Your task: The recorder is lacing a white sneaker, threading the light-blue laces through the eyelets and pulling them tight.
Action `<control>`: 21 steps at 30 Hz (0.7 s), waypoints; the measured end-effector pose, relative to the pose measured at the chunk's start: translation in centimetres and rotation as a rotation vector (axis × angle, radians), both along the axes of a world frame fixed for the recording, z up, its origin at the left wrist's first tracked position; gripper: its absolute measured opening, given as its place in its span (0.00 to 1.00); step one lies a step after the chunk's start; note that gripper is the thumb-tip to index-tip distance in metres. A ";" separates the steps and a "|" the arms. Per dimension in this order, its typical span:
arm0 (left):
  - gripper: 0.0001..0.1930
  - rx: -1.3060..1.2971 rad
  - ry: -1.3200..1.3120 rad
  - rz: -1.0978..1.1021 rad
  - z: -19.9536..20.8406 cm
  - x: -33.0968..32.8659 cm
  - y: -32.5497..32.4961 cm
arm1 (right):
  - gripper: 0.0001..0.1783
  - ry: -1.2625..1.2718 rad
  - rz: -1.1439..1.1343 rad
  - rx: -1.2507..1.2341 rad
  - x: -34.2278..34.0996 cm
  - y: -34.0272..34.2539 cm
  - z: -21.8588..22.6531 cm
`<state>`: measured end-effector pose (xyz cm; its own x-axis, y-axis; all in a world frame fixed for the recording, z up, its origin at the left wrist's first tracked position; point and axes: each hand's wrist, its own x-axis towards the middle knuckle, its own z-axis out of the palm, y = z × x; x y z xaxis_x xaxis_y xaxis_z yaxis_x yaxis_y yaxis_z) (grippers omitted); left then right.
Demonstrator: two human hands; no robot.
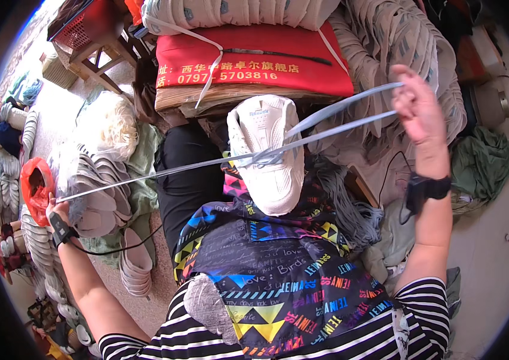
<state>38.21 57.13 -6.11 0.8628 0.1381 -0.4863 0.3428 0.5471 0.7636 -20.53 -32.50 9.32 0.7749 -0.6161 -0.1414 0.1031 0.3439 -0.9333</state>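
Note:
A white sneaker upper (272, 186) rests at my lap in the middle, its toe pointing toward me. A pale grey-blue shoelace (188, 170) crosses its eyelet area and is drawn taut to both sides. Far out to the left, my left hand (57, 211) is closed on one stretch of the lace. My right hand (419, 108) is raised at the upper right, fingers curled and slightly blurred, with two strands of lace running from it back to the shoe. Both hands are apart from the shoe itself.
Ahead stands a bench with a red cover (254, 60), a thin dark-handled tool (278, 55) on it. Stacked shoe uppers (386, 42) lie behind and right. At left are more uppers (101, 198) and a red plastic bag (36, 189). Grey laces (350, 210) hang by my right leg.

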 end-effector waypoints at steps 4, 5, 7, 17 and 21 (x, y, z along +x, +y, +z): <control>0.11 -0.004 0.144 0.025 -7.6 -2.5 -9.6 | 0.16 -0.098 -0.204 0.077 -4.5 -2.6 4.7; 0.11 -0.053 0.244 0.081 -7.5 -3.6 -24.9 | 0.17 -0.066 -0.304 -0.004 -6.6 -2.3 6.8; 0.11 -0.423 0.128 -0.005 -2.8 -1.4 -9.3 | 0.17 -0.117 -0.261 0.046 -8.9 -8.1 7.5; 0.13 0.564 -0.240 -0.382 -0.7 -11.2 -26.6 | 0.23 0.183 -0.870 -0.449 -22.5 -12.5 10.1; 0.13 1.027 -0.668 -0.944 5.9 -25.1 -42.1 | 0.25 0.347 -0.426 -0.423 -8.5 -0.2 2.7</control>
